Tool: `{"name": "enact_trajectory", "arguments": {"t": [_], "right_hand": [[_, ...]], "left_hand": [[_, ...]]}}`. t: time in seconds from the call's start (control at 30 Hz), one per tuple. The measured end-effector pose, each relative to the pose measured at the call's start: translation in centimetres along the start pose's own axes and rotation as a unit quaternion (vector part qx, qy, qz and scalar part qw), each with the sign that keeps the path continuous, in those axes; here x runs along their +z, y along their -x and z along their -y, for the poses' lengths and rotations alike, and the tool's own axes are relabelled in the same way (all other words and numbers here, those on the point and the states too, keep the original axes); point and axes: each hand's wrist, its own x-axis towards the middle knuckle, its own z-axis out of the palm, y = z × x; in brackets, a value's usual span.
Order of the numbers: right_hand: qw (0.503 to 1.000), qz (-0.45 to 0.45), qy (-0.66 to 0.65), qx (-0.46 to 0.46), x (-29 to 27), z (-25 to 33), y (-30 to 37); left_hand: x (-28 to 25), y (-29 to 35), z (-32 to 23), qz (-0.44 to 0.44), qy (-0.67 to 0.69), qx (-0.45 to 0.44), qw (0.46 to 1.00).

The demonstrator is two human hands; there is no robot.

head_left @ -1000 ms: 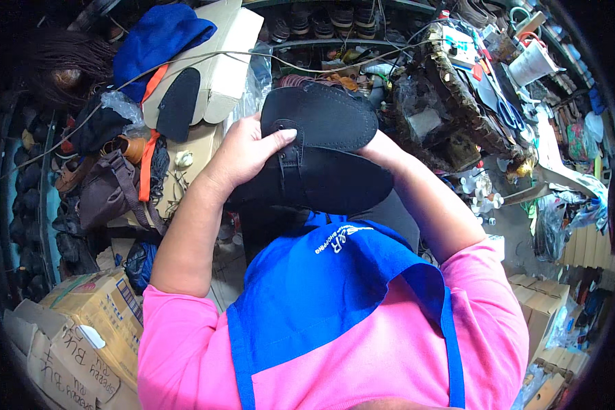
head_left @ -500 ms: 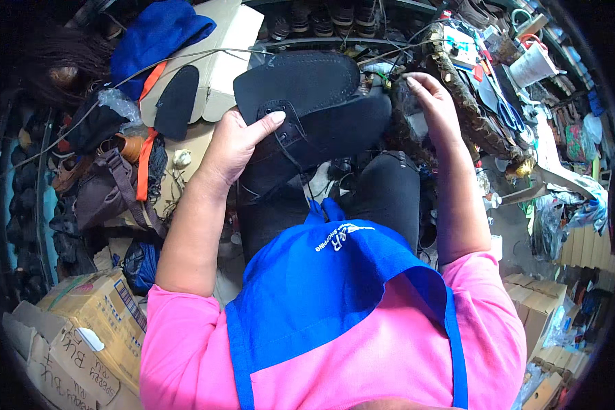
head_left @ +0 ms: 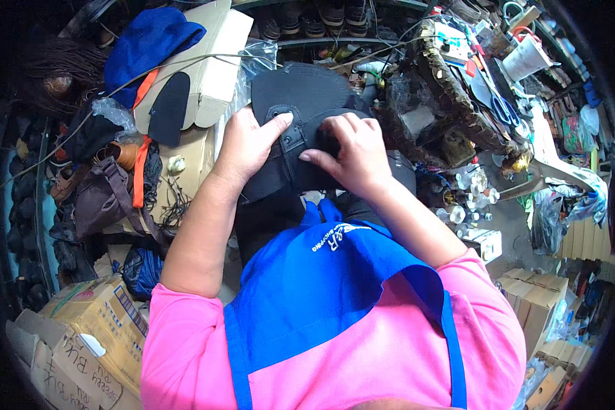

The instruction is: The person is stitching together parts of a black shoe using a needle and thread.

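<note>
A black stitched shoe upper [head_left: 294, 85] with an eyelet patch is held above my lap. My left hand [head_left: 253, 140] grips its left side, the thumb pressed flat by an eyelet. Opposite it, my right hand [head_left: 355, 150] is closed on the right part of the black piece, fingers curled over a folded edge and thumb pointing towards the eyelet patch. A thin dark lace or cord runs down from that patch between the two thumbs. What lies beneath my right fingers is hidden.
To the left are an opened cardboard box [head_left: 215, 65], a loose black shoe-shaped piece [head_left: 169, 109] and a dark bag [head_left: 106, 195]. A rough-edged worktop [head_left: 451, 89] carries scissors [head_left: 504, 113] and a white cup [head_left: 526, 58]. Small bottles [head_left: 473, 181] stand below it at the right.
My right hand has come leftwards from beside the worktop and taken hold of the shoe upper. The upper has tilted, its right flap folding in. My left hand keeps its grip.
</note>
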Motion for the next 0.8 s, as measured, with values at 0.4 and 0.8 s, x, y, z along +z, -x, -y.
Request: {"name": "enact_trajectory", "arguments": {"t": [0.4,0.8], "right_hand": [[0.804,0.211,-0.463,0.308,0.7,-1.2,-0.2],[0.860,0.065,-0.393,0.319,-6.8,-6.6,-0.8]], "left_hand": [[1.9,0.3,-0.2,-0.105,-0.160,0.189,0.963],[-2.6,1.0,-5.5,0.071,0.100,0.105,0.987]]}}
